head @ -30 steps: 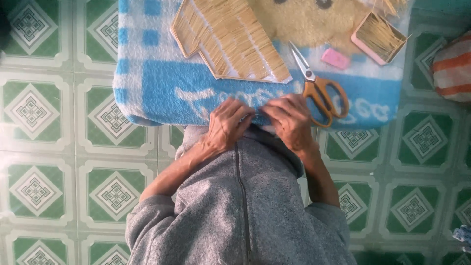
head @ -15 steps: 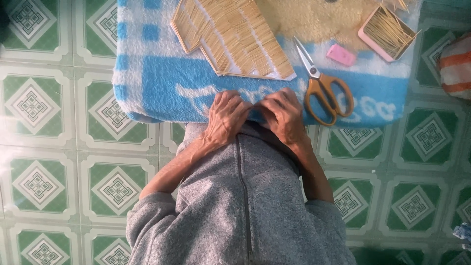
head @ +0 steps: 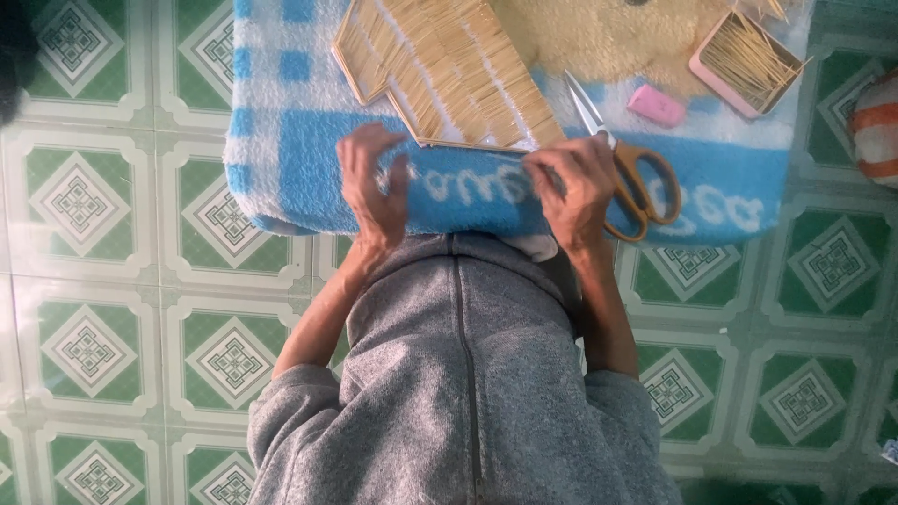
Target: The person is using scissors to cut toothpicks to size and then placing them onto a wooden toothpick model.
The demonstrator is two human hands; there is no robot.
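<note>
My left hand (head: 372,182) and right hand (head: 572,183) rest with curled, empty fingers on a blue-and-white towel (head: 309,159), both touching the near edge of a stepped panel of pale straw sticks (head: 449,70) lying flat at 12 o'clock. Orange-handled scissors (head: 636,178) sit at 3 o'clock, beside my right hand, a pink tray of sticks (head: 745,64) at 2 o'clock, over a green patterned tile floor (head: 112,309).

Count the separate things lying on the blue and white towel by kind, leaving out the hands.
Stick-built panel: 1
Scissors: 1
Pink eraser-like block: 1
Pink tray of thin sticks: 1
Total: 4
</note>
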